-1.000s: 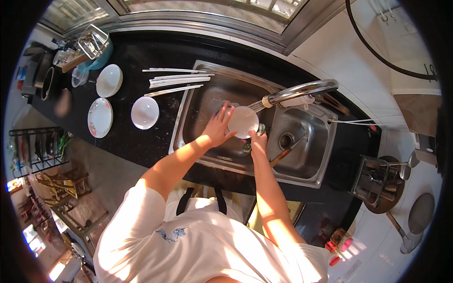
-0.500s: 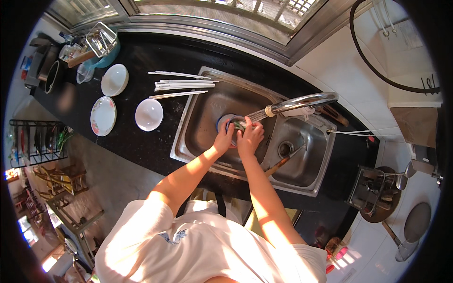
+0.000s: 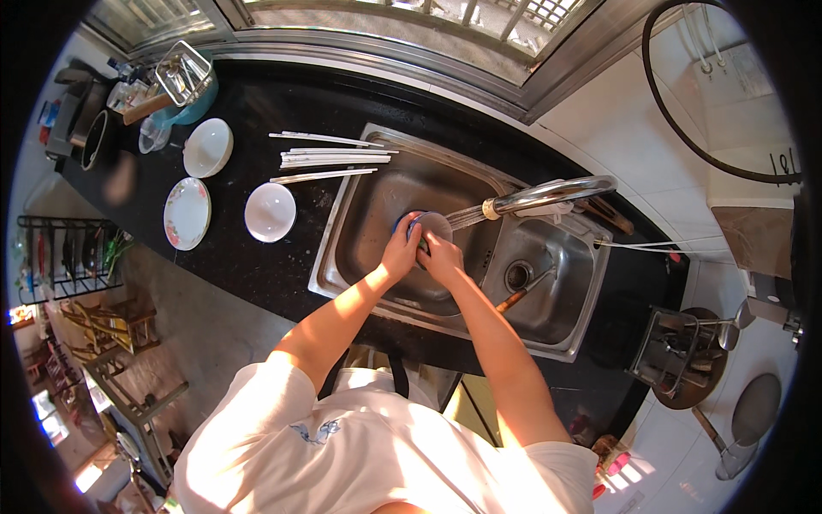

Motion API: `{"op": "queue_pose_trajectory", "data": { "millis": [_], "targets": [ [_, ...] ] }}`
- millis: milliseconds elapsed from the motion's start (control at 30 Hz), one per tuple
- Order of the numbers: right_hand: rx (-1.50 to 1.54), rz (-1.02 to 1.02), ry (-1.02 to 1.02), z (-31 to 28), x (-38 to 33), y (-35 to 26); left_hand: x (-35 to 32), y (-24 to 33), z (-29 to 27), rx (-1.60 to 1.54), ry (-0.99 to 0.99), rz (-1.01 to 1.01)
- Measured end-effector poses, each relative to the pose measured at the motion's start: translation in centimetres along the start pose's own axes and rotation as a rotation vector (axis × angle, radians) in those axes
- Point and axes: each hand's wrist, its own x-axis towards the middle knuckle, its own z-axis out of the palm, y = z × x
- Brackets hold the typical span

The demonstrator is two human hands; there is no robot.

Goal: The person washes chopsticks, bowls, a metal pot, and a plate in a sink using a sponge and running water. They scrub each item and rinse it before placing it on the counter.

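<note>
Black stone forms the long counter (image 3: 282,283), into which a double steel sink (image 3: 377,206) is set below a window frame. Over the divider between the two basins a curved steel tap (image 3: 548,193) is swung toward the larger, left-hand basin. On the counter to the left of the sink, a patterned flat plate (image 3: 187,213), a white bowl (image 3: 208,146) and a second, smaller white bowl (image 3: 270,212) are laid out well apart from one another, with a row of pale chopsticks (image 3: 330,158) placed just beside the sink rim. A wooden-handled utensil (image 3: 522,295) is seen lying in the right basin near the drain. Inside the left basin, under the tap's spout, a small white bowl with a blue edge (image 3: 428,225) is held; it is gripped by the left hand (image 3: 401,250) from its left side and by the right hand (image 3: 443,257) from below, both hands being closed around it and touching each other
</note>
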Motion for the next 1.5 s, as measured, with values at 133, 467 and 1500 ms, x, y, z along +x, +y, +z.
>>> {"op": "queue_pose_trajectory", "data": {
  "millis": [133,467,1500],
  "targets": [
    [-0.253,0.047,0.161,1.2,0.3,1.7,0.0,1.3,0.2,0.134,-0.056,0.005],
    [1.084,0.271,0.215,3.9,0.1,0.9,-0.9,1.5,0.6,-0.077,0.010,-0.019],
    [1.317,0.307,-0.039,-6.0,1.4,1.3,-2.5,6.3,-0.6,-0.776,-0.701,-0.660]
  ]
}}
